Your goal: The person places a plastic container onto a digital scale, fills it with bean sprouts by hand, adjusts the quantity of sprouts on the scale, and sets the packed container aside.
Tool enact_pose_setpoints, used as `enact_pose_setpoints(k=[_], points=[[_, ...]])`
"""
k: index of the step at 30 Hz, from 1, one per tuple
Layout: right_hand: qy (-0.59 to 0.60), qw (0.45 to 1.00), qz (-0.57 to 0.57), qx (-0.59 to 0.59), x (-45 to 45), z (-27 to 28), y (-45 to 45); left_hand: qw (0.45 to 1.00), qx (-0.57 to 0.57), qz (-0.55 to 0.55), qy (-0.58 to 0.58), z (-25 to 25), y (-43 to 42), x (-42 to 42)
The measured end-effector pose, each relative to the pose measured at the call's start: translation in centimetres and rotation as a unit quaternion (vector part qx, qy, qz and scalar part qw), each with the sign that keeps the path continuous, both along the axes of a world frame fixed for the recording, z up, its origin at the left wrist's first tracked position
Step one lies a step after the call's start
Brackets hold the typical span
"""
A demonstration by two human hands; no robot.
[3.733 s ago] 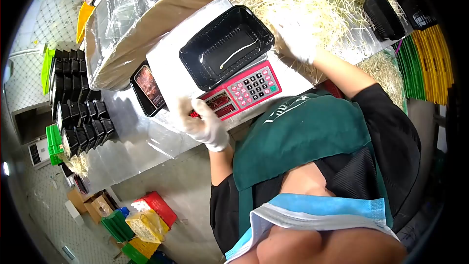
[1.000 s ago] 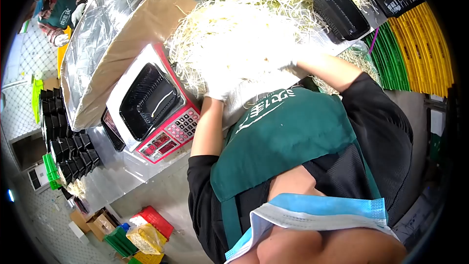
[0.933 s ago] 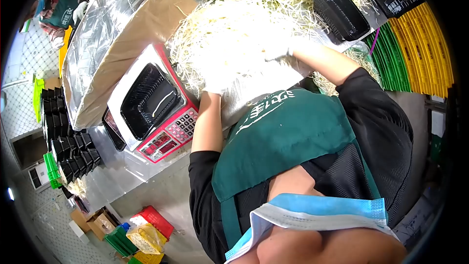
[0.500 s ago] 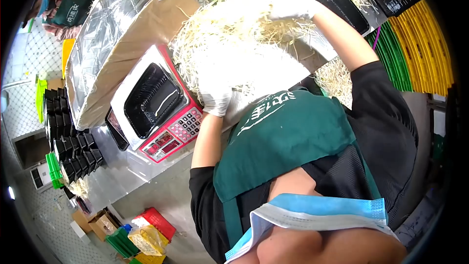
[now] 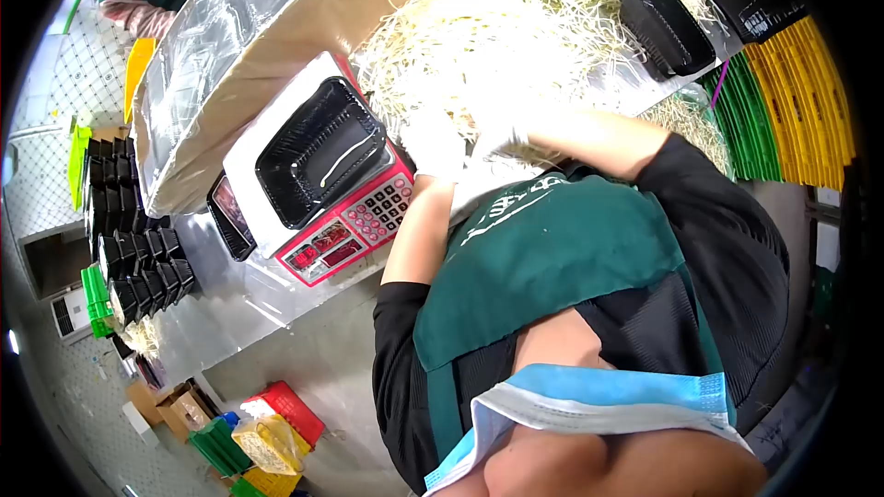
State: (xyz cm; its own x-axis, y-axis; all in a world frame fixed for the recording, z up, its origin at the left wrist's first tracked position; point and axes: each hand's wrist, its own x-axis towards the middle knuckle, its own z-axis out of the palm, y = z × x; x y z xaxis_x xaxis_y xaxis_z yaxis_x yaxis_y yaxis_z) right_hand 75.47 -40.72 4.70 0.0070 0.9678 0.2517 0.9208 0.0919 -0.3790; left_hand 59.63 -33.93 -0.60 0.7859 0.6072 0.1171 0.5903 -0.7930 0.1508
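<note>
My two hands, in white gloves, are close together in the middle of the upper part of the frame. The left hand [image 5: 433,149] and the right hand [image 5: 502,133] are at the near side of a big heap of pale, thin, string-like strands [image 5: 516,37]. Some strands show between them. The light is very strong there, so I cannot tell if my fingers are closed on strands or only touch them.

The open black plastic tray [image 5: 276,175] sits on the white and red scale with a keypad [image 5: 247,147], to the left of my left hand, near it but apart. In this tray I see only one pale strand [image 5: 348,160], so I judge that it is almost unfilled, and the greatest part of the strands lies in the heap. I cannot read the display of the scale.

Rows of black trays [image 5: 147,267] stand at the left side of the frame, on the grey shiny counter [image 5: 226,290]; what they contain, I cannot tell. Another black tray [image 5: 665,28] is in the upper right, beside the heap, well apart from my left hand.
</note>
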Motion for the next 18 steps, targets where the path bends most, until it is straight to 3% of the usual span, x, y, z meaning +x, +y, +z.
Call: enact_pose_setpoints(k=[2, 4, 5, 7, 8, 10, 11, 13, 14, 18], points=[[-0.039, 0.999, -0.009, -0.006, -1.5, -0.7, -0.6, 0.998, 0.051, -0.011, 0.038, -0.1, -0.4, 0.0], [-0.052, 0.998, -0.032, -0.029, -1.6, -0.4, -0.1, 0.993, 0.089, 0.019, -0.081, 1.6, -1.6, -0.7], [-0.048, 0.997, -0.045, -0.048, -1.2, 0.1, 0.5, 0.993, 0.090, 0.016, -0.081, 3.1, -2.2, -1.7], [-0.034, 0.991, -0.076, -0.104, -0.2, 1.7, 1.8, 0.999, -0.022, -0.046, -0.017, 9.3, -3.7, -4.2], [-0.025, 0.986, -0.093, -0.135, 0.3, 2.4, 2.3, 0.999, -0.020, -0.046, -0.018, 11.2, -4.0, -5.5], [-0.033, 0.973, -0.125, -0.189, 0.4, 3.1, 3.1, 0.972, -0.169, -0.140, -0.084, 13.5, -4.1, -7.7], [-0.048, 0.966, -0.138, -0.213, 0.2, 3.2, 3.3, 0.973, -0.169, -0.135, -0.084, 13.3, -3.9, -8.2], [-0.085, 0.956, -0.158, -0.233, -1.1, 3.2, 2.7, 0.935, -0.131, -0.189, -0.271, 11.9, -3.0, -9.7], [-0.100, 0.956, -0.157, -0.228, -1.6, 3.1, 2.2, 0.895, -0.246, -0.114, -0.355, 9.9, -2.7, -10.7], [-0.134, 0.983, -0.115, -0.057, -1.9, 2.0, 1.3, 0.843, -0.258, -0.064, -0.468, 13.9, 0.4, -14.1]])
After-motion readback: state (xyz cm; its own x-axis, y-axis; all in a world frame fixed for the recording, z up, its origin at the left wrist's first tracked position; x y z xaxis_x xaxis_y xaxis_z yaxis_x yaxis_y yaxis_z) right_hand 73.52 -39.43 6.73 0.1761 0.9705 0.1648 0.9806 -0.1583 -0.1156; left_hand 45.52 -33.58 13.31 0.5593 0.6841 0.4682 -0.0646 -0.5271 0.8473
